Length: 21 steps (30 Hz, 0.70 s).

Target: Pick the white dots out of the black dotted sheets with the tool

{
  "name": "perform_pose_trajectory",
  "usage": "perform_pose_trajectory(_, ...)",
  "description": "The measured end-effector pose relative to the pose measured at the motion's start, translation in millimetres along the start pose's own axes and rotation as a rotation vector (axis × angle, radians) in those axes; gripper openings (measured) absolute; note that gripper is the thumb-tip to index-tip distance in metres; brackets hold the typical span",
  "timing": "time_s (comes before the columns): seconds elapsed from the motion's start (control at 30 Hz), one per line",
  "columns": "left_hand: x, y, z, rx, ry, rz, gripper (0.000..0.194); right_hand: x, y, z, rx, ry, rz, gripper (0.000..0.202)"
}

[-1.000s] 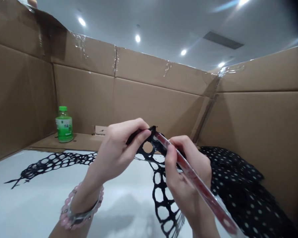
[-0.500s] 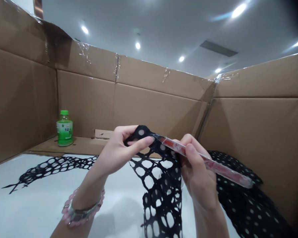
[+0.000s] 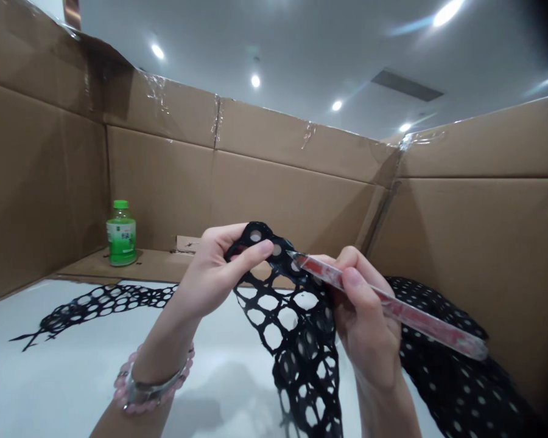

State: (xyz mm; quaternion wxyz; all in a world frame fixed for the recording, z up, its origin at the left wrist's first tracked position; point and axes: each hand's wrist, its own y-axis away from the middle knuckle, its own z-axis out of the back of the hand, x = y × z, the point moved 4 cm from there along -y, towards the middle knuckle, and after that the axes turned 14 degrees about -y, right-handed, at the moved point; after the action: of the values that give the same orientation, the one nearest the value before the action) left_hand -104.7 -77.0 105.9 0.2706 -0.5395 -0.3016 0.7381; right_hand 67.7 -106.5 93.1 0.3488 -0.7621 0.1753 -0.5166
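Observation:
My left hand (image 3: 217, 267), with a pink bead bracelet at the wrist, pinches the upper edge of a black fabric with round holes (image 3: 296, 340). The cloth drapes down between both hands toward the bottom of the view. In my right hand (image 3: 365, 322) is a slim red pointed tool (image 3: 420, 319), seemingly wrapped in clear plastic. Its dark tip rests at the fabric's top edge, near a hole just right of my left thumb. Whether the tip touches the cloth or pierces it I cannot tell. Fingers of the right hand also lie behind the hanging fabric.
A cut strip of black net (image 3: 105, 304) lies on the white table (image 3: 228, 389) at left. Black dotted cloth (image 3: 456, 371) is heaped at right. A green bottle (image 3: 122, 237) stands at the back left. Cardboard walls (image 3: 296, 194) enclose the table.
The tool's tip has shifted slightly left and its rear end has dropped a little to the right. The fabric's upper edge lies more spread out, its holes more visible.

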Motion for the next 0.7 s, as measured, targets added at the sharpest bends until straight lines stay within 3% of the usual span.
perform_pose_trajectory(0.17,-6,2,1.8,-0.04,-0.147,-0.065,0.024,5,4,0,0.047,0.306,0.097,0.028)
perform_pose_trajectory(0.3,-18,8,1.8,-0.066,-0.32,-0.185,0.027,13,10,-14,0.11,0.662,0.231,0.019)
perform_pose_trajectory(0.43,-28,13,-1.7,-0.041,-0.366,-0.263,0.028,15,14,-26,0.088,0.835,0.305,0.015)
perform_pose_trajectory(0.57,-24,11,-4.1,-0.036,-0.375,-0.261,0.027,13,13,-25,0.051,0.844,0.284,0.018)
perform_pose_trajectory(0.7,-7,3,1.5,-0.117,-0.269,-0.136,0.028,5,5,-7,0.067,0.419,0.053,0.027)
